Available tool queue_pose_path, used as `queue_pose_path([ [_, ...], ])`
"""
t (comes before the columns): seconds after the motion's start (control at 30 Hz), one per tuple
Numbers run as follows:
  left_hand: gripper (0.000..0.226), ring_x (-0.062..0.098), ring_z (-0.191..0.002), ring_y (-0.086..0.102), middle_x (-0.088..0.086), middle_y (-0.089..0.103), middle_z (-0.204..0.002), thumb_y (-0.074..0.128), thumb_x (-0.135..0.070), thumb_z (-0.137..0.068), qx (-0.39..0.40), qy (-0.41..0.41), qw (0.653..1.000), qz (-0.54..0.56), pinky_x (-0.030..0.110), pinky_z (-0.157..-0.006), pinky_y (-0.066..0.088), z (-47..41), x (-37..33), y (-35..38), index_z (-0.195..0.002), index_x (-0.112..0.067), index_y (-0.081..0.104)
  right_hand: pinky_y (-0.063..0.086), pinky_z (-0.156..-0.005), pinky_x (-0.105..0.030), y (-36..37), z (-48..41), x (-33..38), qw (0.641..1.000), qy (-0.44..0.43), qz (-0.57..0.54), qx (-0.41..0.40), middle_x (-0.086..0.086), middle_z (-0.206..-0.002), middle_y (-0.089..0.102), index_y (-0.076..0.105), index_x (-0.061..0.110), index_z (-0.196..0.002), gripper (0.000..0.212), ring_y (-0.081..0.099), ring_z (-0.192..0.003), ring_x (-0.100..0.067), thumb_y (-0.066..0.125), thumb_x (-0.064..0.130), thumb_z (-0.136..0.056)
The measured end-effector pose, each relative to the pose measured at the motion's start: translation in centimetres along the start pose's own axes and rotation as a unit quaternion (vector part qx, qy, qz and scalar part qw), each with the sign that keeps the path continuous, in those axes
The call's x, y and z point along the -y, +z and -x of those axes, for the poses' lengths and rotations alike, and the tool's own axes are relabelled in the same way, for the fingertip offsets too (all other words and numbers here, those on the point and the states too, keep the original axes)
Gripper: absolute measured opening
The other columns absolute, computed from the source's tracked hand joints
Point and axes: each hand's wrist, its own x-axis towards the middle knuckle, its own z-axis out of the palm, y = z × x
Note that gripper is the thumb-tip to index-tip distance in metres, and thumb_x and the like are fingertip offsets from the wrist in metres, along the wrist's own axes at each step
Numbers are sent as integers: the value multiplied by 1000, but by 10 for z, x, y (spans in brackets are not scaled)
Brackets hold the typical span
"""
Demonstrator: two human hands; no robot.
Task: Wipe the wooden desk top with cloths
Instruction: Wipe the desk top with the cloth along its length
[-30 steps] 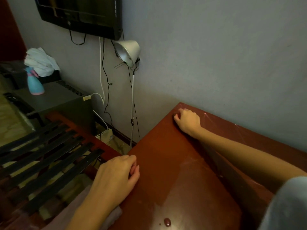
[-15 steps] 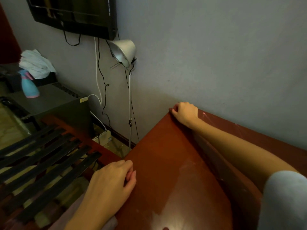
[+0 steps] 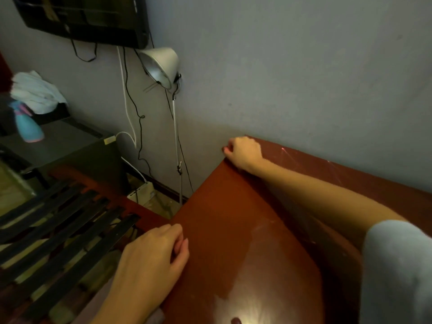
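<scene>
The desk top [image 3: 229, 225] stands against the wall [image 3: 292, 78]. My right hand [image 3: 244, 153] is at its far left corner and my left hand [image 3: 152, 256] at its left edge. Fingers curled together on both; I cannot tell what they grip.

Glossy, smooth wooden desk top [image 3: 233, 230]; dull metal lamp shade [image 3: 163, 63].

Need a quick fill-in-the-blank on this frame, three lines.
1. The right hand is at the desk top's far ___.
2. The ___ cloth lies behind the spray bottle.
3. The left hand is at the desk top's ___ edge.
Missing: corner; white; left.
</scene>
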Motion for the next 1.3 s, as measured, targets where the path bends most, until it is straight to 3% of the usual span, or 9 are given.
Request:
queue_pose_path([
  [0.17,27,4,-59,47,-10,48,-67,47,-39,-92,13,-7,1000,18,19,-45,34,-2,-3,1,-68,-28,42,46,-76,-36,0,-35,-61,989,144,9,-4,-22,-107,65,63,3,-102,34,61,-99,-39,44,30,-96],
  [0.33,25,5,-71,49,-11,48,-78,35,-44,-96,23,-2,1000,19,21,-62,45,-4,-5,-1,-77,-28,42,40,-67,-34,0,12,-39,1000,15,23,-15,-15,-105,65,61,10,-100,29,62,-94,-36,44,33,-97],
  [0.43,26,5,-68,49,-11,48,-75,38,-43,-95,26,-12,999,19,20,-54,41,-5,-5,-1,-74,-28,41,38,-64,-32,5,19,-17,998,-65,-9,-1,-10,-99,65,59,14,-92,26,62,-88,-33,45,35,-96],
  [0.57,29,3,-60,47,-11,47,-66,47,-42,-91,2,-25,999,27,18,-45,34,-6,-4,-1,-66,-28,40,40,-66,-33,11,-33,-15,999,-2,-37,23,-17,-95,66,57,13,-83,25,62,-89,-36,47,33,-94],
  [0.77,34,-3,-49,41,-16,39,-55,64,-36,-80,11,-10,999,44,13,-36,32,-4,3,7,-60,-32,36,47,-80,-37,9,-61,-71,986,167,-11,-4,-22,-112,63,64,4,-105,34,60,-103,-39,43,29,-96],
  [0.87,35,-3,-49,41,-17,39,-55,65,-36,-79,8,-2,999,48,15,-38,39,-5,7,9,-60,-32,36,44,-72,-36,7,-39,-77,990,138,18,-8,-23,-106,65,63,4,-101,33,61,-97,-39,42,29,-97],
  [1.1,25,3,-72,49,-11,49,-77,41,-42,-94,-9,0,998,67,18,-63,45,-3,-1,4,-75,-26,44,37,-62,-32,11,-12,-31,998,-70,1,5,-12,-101,61,53,13,-89,24,59,-89,-34,43,32,-98],
  [1.2,26,3,-73,48,-12,47,-78,38,-44,-95,4,-7,998,59,18,-61,42,-4,-1,2,-76,-27,42,35,-62,-32,16,-41,-25,999,-37,-25,22,-16,-97,61,46,14,-82,25,59,-89,-35,43,33,-99],
  [1.3,27,2,-70,48,-12,48,-74,43,-42,-93,-2,-12,998,67,18,-59,42,-5,0,1,-72,-26,42,43,-73,-38,18,-64,-40,998,60,-17,16,-20,-109,62,56,11,-94,27,59,-100,-38,44,35,-99],
])
